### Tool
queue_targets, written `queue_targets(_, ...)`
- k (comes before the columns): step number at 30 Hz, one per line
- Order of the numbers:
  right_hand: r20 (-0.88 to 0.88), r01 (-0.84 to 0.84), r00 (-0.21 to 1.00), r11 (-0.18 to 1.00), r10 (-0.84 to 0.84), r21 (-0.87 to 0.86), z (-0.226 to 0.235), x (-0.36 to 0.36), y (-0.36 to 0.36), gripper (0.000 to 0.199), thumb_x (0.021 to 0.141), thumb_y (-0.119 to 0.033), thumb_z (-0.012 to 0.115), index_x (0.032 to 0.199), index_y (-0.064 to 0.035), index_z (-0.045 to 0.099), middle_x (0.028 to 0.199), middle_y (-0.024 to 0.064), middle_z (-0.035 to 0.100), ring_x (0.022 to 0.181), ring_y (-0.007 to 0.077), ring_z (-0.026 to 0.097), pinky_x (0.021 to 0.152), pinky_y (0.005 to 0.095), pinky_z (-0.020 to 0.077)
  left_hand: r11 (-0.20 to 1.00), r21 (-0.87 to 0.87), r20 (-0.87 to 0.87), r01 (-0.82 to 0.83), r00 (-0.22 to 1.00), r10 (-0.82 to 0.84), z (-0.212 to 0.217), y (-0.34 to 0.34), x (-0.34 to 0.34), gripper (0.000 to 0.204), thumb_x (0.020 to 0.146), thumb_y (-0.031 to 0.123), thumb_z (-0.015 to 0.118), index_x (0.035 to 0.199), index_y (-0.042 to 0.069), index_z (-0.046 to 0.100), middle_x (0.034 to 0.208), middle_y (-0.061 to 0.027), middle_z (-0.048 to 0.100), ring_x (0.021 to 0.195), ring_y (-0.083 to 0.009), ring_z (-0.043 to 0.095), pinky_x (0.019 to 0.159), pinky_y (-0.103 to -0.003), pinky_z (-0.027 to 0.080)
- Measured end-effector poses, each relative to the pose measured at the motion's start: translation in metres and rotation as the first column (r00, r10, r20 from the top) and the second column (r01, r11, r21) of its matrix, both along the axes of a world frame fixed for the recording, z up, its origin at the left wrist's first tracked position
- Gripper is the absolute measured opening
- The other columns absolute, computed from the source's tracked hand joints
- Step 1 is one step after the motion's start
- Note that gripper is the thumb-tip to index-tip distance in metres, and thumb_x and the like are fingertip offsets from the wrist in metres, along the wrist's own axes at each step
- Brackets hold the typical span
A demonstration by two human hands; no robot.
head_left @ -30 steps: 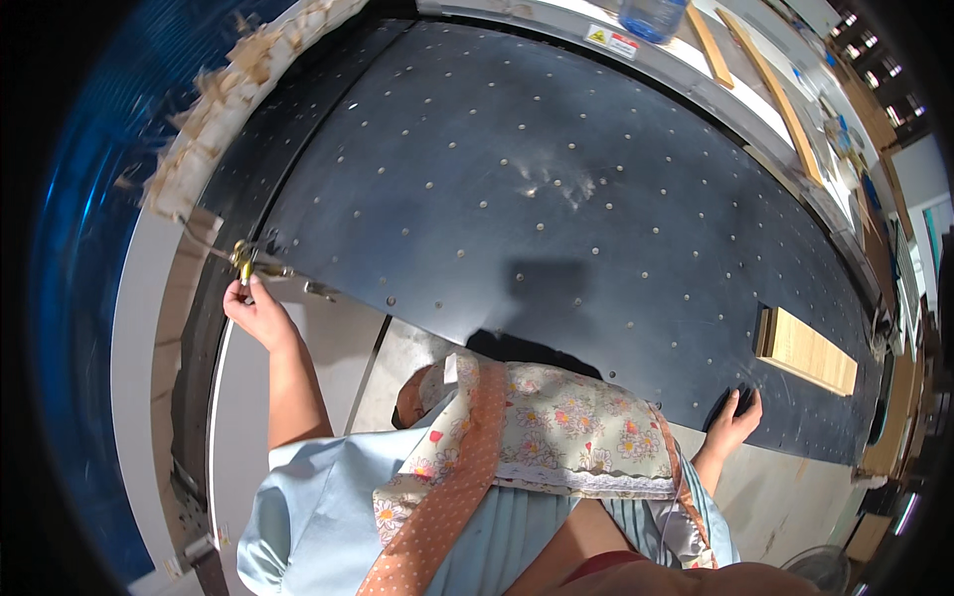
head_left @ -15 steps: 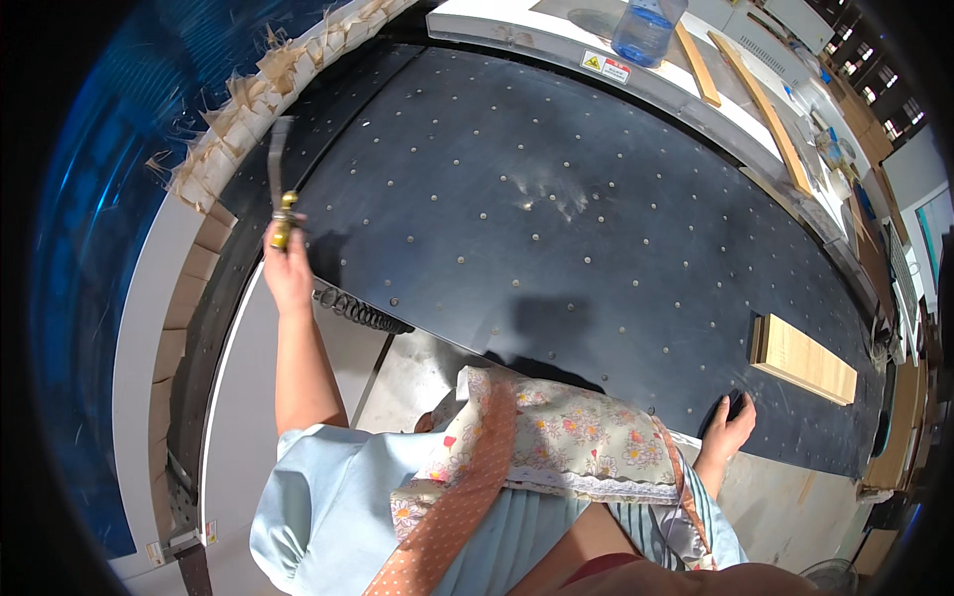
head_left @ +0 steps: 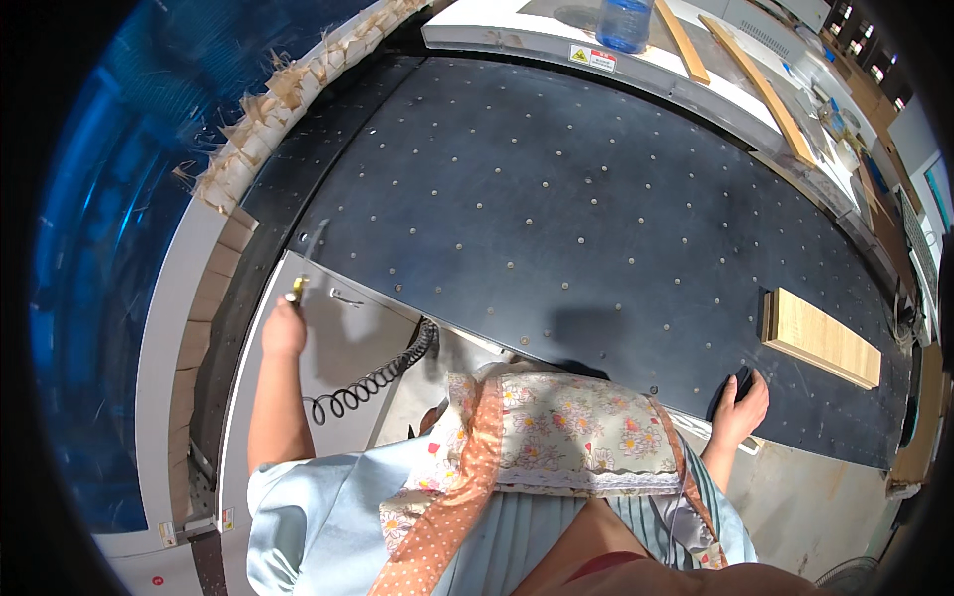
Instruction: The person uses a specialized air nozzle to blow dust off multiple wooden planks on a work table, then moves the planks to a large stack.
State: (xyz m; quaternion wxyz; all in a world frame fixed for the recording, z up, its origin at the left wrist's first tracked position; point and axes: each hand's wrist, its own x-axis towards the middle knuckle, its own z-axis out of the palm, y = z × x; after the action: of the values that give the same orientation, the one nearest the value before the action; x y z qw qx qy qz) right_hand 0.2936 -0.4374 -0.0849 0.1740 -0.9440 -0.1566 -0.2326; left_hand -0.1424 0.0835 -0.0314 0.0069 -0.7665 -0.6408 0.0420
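Left fingers (head_left: 287,307) round one brass-coloured tool (head_left: 299,286), one coiled hose (head_left: 427,339), one bottle (head_left: 624,27)

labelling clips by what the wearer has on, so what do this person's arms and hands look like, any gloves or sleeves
Both the left hand and right hand are bare, with no gloves. The left sleeve is loose, plain light blue cloth that leaves the forearm uncovered. The right sleeve is light blue too, but only partly visible.
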Motion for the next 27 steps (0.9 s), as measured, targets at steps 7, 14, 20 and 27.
queue_targets(7,-0.005,0.003,1.0,0.999,-0.003,-0.039,-0.006,0.005,-0.007,0.043,0.086,-0.029,0.061,0.121,-0.0056,0.052,0.12,0.0135,0.055,0.114,0.0319,0.049,0.099,0.044,0.0339,0.98,0.199,0.51,0.009,0.853,-0.111,0.009,0.012,0.021,0.036,0.09,0.024,0.053,0.116,-0.002,0.051,0.102,-0.026,0.062,0.098,-0.0426,0.058,0.083,-0.046,0.045)
queue_targets(14,0.019,-0.016,1.0,0.999,0.017,-0.045,-0.006,0.006,-0.01,0.04,0.086,-0.026,0.062,0.117,-0.0028,0.055,0.117,0.0143,0.057,0.111,0.0329,0.051,0.096,0.0422,0.0374,0.928,0.101,0.971,-0.36,0.239,-0.014,-0.025,0.101,0.04,0.029,0.09,0.028,0.061,0.107,0.004,0.059,0.089,-0.0041,0.064,0.076,-0.0145,0.057,0.071,-0.031,0.047)
queue_targets(20,0.013,-0.053,0.999,0.999,0.053,0.006,-0.004,0.006,-0.009,0.039,0.082,-0.021,0.066,0.114,-0.0007,0.057,0.115,0.0165,0.059,0.107,0.0345,0.054,0.094,0.0419,0.0398,0.891,0.178,0.887,-0.417,0.46,0.038,-0.064,0.12,0.041,0.04,0.086,0.033,0.064,0.109,0.0,0.059,0.101,-0.0154,0.065,0.093,-0.0259,0.061,0.083,-0.035,0.046)
queue_targets(27,0.052,-0.07,0.997,0.98,0.061,0.185,0.011,0.026,-0.013,0.046,0.079,-0.017,0.069,0.12,-0.0012,0.054,0.122,0.0185,0.054,0.12,0.0369,0.046,0.102,0.0445,0.0331,0.828,-0.105,0.896,-0.551,0.309,0.32,-0.115,0.056,0.013,0.065,0.079,0.037,0.071,0.123,-0.005,0.05,0.118,-0.0221,0.057,0.098,-0.0305,0.061,0.085,-0.04,0.052)
